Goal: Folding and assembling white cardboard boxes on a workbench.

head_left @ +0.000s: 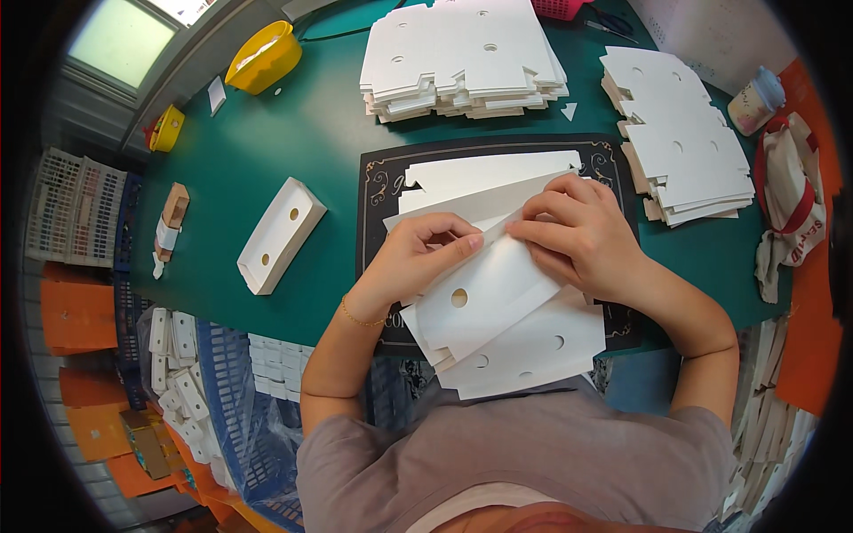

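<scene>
A white die-cut cardboard sheet (494, 298) with a round hole is bent along a crease in front of me. My left hand (431, 253) pinches the raised edge near its middle. Close beside it, my right hand (577, 233) grips the same edge with bent fingers. Beneath lies another flat white cardboard blank (542, 351) with curved cuts, reaching past the near edge of a black mat (380, 191). More white card shows on the mat's far part. A folded white cardboard tray (293, 235) with two holes sits to the left of the mat.
Stacks of cardboard blanks stand at the back (444, 53) and right (680, 133). Scissors (613, 27), a blue-lidded jar (757, 99), a cloth bag (789, 191), a yellow container (264, 58) and a small wooden-looking piece (173, 213) are around. A blue basket (227, 382) stands below left.
</scene>
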Action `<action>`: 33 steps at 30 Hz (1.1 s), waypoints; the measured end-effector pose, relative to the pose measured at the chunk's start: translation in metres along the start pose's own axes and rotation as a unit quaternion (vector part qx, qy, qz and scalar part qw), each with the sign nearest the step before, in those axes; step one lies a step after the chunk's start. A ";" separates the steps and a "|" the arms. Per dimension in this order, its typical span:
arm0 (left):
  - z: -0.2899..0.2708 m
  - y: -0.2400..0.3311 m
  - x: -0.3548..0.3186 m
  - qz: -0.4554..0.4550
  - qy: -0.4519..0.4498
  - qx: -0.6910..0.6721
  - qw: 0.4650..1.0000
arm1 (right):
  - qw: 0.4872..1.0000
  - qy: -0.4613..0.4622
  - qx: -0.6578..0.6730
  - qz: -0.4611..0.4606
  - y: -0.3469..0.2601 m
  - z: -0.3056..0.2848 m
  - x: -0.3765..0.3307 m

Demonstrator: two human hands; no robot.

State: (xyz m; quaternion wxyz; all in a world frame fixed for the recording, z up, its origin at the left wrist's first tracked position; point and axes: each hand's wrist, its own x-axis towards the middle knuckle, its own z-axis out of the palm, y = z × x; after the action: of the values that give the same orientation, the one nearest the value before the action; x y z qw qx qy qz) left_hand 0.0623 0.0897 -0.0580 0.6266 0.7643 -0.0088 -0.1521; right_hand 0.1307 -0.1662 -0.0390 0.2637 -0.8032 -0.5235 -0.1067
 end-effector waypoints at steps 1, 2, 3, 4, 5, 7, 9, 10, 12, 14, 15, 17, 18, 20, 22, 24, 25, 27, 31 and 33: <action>-0.001 0.002 0.000 -0.022 -0.018 -0.016 0.999 | 1.000 0.025 -0.013 -0.013 0.000 0.000 0.001; 0.001 0.005 -0.002 -0.020 -0.017 -0.015 1.000 | 0.999 0.027 -0.014 -0.015 -0.001 0.000 0.002; 0.007 0.009 -0.006 0.022 -0.032 -0.002 0.999 | 0.997 0.060 -0.036 -0.031 -0.001 -0.001 0.003; 0.010 0.014 -0.008 0.066 -0.048 0.011 0.997 | 0.993 0.094 -0.061 -0.048 -0.001 -0.003 0.005; 0.010 0.020 -0.010 0.072 -0.049 0.013 0.996 | 0.992 0.097 -0.066 -0.050 -0.001 -0.006 0.007; 0.006 0.031 -0.016 0.009 -0.145 0.020 0.989 | 0.985 0.132 -0.100 -0.054 -0.004 -0.018 0.013; 0.008 0.029 -0.019 -0.002 -0.124 -0.021 0.992 | 0.988 0.109 -0.103 -0.044 -0.012 -0.034 0.028; 0.009 0.027 -0.020 0.017 -0.090 -0.056 0.994 | 0.993 0.075 -0.082 -0.031 -0.016 -0.041 0.036; 0.009 0.023 -0.021 0.048 -0.055 -0.086 0.994 | 0.998 -0.005 -0.063 0.003 -0.027 -0.056 0.049; 0.008 0.020 -0.022 0.099 -0.008 -0.092 0.991 | 0.997 0.002 -0.080 -0.002 -0.035 -0.064 0.059; 0.008 0.019 -0.022 0.110 -0.004 -0.089 0.990 | 0.996 0.004 -0.087 -0.001 -0.039 -0.068 0.064; 0.011 0.017 -0.020 0.153 0.027 -0.083 0.984 | 0.993 -0.011 -0.118 0.003 -0.047 -0.071 0.068; 0.012 0.016 -0.017 0.159 0.046 -0.066 0.984 | 0.987 0.021 -0.157 0.014 -0.049 -0.068 0.069; 0.014 0.017 -0.016 0.175 0.065 -0.066 0.980 | 0.979 0.054 -0.194 0.018 -0.053 -0.066 0.073; 0.016 0.016 -0.015 0.211 0.090 -0.070 0.971 | 0.986 0.035 -0.160 0.012 -0.055 -0.067 0.076; 0.013 0.005 -0.014 0.235 0.126 -0.067 0.961 | 0.989 0.075 -0.129 -0.004 -0.061 -0.069 0.076; 0.011 0.003 -0.014 0.257 0.153 -0.067 0.952 | 0.989 0.112 -0.100 -0.010 -0.064 -0.072 0.076; 0.014 0.010 -0.012 0.287 0.169 -0.070 0.940 | 0.973 0.232 0.008 -0.013 -0.043 -0.061 0.073; 0.014 0.002 -0.010 0.352 0.192 0.001 0.916 | 0.809 0.221 0.531 0.118 -0.035 -0.023 0.072; 0.019 -0.005 -0.005 0.349 0.187 0.047 0.917 | 0.784 0.195 0.556 0.198 -0.032 0.000 0.062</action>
State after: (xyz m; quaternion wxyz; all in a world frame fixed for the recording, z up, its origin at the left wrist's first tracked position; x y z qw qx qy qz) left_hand 0.0517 0.0733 -0.0647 0.5937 0.7557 -0.1645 0.2221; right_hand 0.1285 -0.1075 -0.0011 0.7759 -0.5657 -0.2594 0.1029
